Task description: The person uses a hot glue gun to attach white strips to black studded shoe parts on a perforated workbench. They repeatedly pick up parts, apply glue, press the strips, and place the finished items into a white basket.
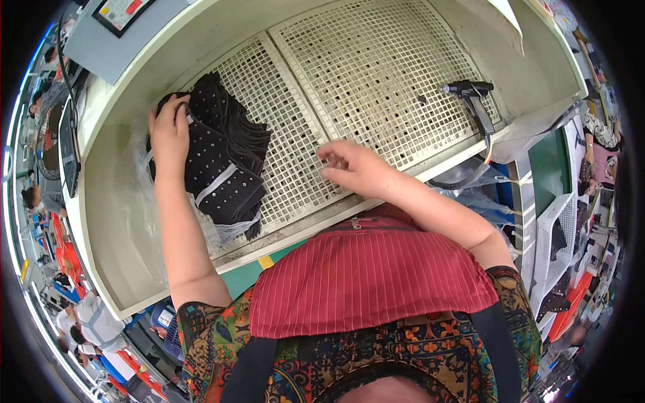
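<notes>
A stack of black studded fabric pieces [225, 151], tied with a white band, lies on clear plastic at the left of a cream grid work surface [349, 74]. My left hand [169, 131] rests on the stack's upper left corner, fingers curled over its edge. My right hand [353, 168] hovers over the grid near the front edge, fingers loosely bent and pinched together; whether something small is between them I cannot tell.
A black spray gun [474, 101] with a hose lies on the grid at the right. Cream walls enclose the booth [107, 195]. A control panel [121, 12] sits at the upper left. White baskets [557, 235] stand at the right. Other people sit at both sides.
</notes>
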Demonstrator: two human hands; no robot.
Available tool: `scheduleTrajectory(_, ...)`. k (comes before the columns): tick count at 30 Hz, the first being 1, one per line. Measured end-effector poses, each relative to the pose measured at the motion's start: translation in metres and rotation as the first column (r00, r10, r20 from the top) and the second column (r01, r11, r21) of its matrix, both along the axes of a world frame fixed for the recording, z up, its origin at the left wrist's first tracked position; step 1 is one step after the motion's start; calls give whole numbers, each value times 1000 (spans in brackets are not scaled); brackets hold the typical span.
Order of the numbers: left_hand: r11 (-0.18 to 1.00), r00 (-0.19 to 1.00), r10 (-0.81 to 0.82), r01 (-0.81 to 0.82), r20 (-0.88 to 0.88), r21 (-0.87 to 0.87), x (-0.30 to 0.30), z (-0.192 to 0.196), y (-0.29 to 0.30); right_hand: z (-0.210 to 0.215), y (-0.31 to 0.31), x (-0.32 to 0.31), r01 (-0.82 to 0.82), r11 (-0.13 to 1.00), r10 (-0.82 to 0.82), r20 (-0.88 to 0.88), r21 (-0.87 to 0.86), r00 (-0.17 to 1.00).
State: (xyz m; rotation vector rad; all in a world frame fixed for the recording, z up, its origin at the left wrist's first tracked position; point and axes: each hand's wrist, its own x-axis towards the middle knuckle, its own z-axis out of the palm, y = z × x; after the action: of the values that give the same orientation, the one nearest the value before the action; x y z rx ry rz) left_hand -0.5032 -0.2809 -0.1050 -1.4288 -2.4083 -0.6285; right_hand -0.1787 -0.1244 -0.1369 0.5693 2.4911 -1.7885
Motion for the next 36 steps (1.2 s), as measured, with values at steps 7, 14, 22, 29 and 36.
scheduleTrajectory(7,990,956,-88,114,-279,78,94,70,32,13,-27,-38,-32,999,25,-373,-11,927)
scheduleTrajectory(14,992,969,-110,122,-223,42,107,37,97,-30,-21,-44,73,970,-99,-102,-233,990)
scheduleTrajectory(22,961,963,-268,267,14,71,113,-54,199,-54,58,17,427,903,-425,43,-57,904)
scheduleTrajectory(29,946,956,-280,291,-92,141,148,-119,252,-36,63,49,161,817,-335,228,554,914)
scheduleTrajectory(36,989,989,-102,112,103,-93,139,-78,225,-4,114,109,275,662,-420,41,698,907)
